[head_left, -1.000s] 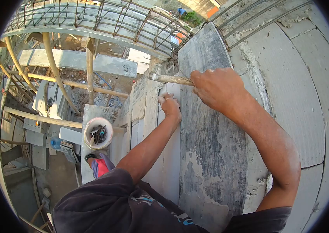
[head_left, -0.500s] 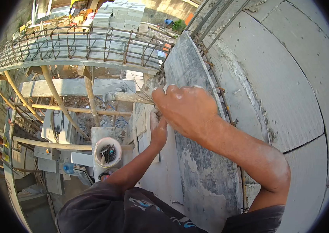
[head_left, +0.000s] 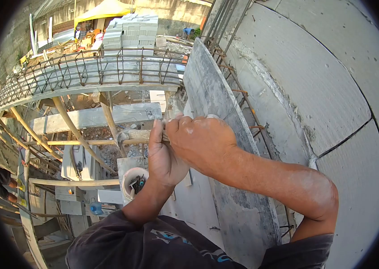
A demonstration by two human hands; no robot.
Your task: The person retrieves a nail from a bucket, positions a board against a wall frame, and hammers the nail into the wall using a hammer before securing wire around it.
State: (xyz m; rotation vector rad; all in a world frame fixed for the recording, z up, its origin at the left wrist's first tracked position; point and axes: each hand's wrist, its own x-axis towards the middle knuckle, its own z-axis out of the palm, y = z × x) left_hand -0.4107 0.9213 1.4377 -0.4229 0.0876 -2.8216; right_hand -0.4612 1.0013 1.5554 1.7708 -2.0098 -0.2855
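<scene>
My right hand is closed round the wooden handle of a hammer, whose grey metal head points left. Close against it, my left hand is raised with the palm showing and fingers stretched upward, beside the handle. Part of its fingers is hidden behind the right hand. Under and beyond both hands, a long grey-stained board leans on edge along the wall side.
A block wall rises at right, with rebar between it and the board. A rebar cage lies across the far side. Wooden poles stand at left. A white bucket holding small tools stands below my left forearm.
My left hand has risen and turned its palm into view. The hammer and right hand have shifted left and lower in the view, which itself has tilted up a little.
</scene>
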